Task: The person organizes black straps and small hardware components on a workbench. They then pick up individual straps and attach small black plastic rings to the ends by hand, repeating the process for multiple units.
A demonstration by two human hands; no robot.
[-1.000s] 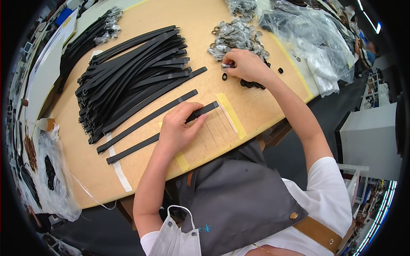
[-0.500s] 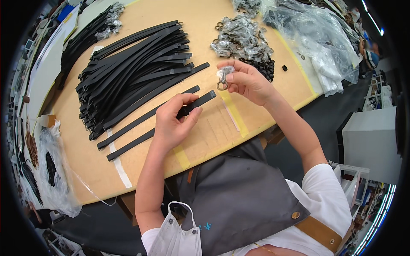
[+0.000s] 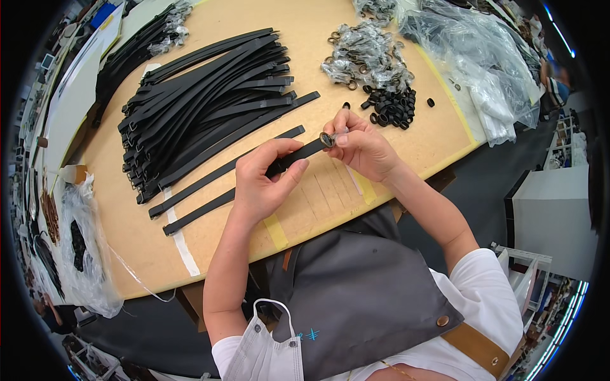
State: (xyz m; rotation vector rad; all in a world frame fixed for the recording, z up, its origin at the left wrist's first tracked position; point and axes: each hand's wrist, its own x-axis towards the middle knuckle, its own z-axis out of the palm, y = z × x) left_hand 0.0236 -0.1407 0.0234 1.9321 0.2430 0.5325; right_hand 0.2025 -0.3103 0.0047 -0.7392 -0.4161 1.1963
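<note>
strap (image 3: 202,212), black, slants across the table (image 3: 298,51), gripped near its right end by the left hand (image 3: 264,174); the right hand (image 3: 365,147) pinches a metal ring (image 3: 326,140) at that tip; black loops (image 3: 395,106) lie heaped beyond

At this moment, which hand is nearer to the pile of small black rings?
Right. The right hand is below and left of the small black rings, apart from them; the left hand is farther off to their lower left, holding a black strap.
</note>
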